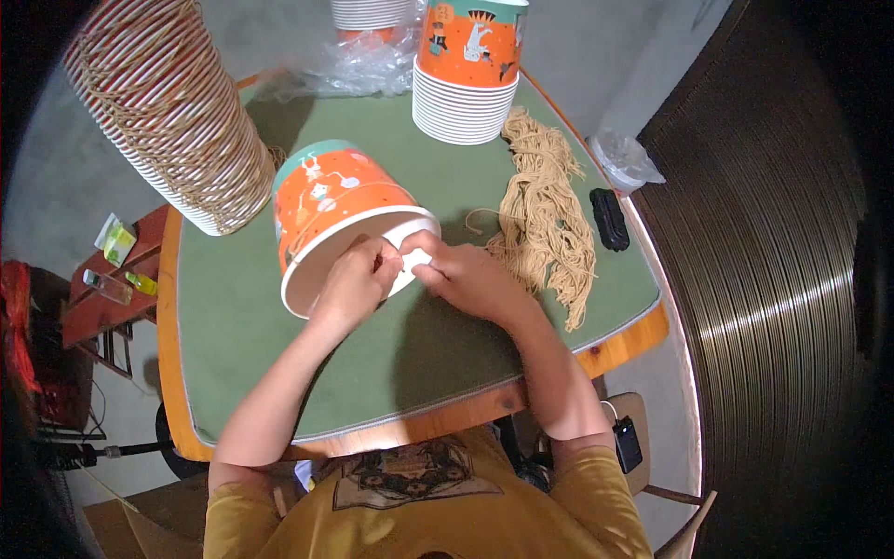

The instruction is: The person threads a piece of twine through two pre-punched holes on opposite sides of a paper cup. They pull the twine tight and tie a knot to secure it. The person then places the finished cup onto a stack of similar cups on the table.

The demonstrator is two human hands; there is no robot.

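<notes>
A large orange paper bucket (pixel 349 191) with a green base band and printed figures lies tipped on the table, its white-rimmed mouth facing me. At the near right part of that rim, my left hand (pixel 358 279) is closed in a pinch in front of the opening. My right hand (pixel 466 275) is closed too, its thumb and forefinger pinched at the rim close beside the left fingertips. Whatever lies between the fingers is too small to make out. A thin cord seems to cross the bucket's printed side. Right of my hands lies a loose hank of tan cord (pixel 545 210).
Stacked buckets wound with cord (pixel 172 112) rise tall at the left. Another bucket stack (pixel 466 102) stands at the back, near crumpled clear plastic (pixel 349 70). A black object (pixel 609 220) lies by the right edge of the green-covered table (pixel 251 373). Small bottles (pixel 107 286) sit on a red bench.
</notes>
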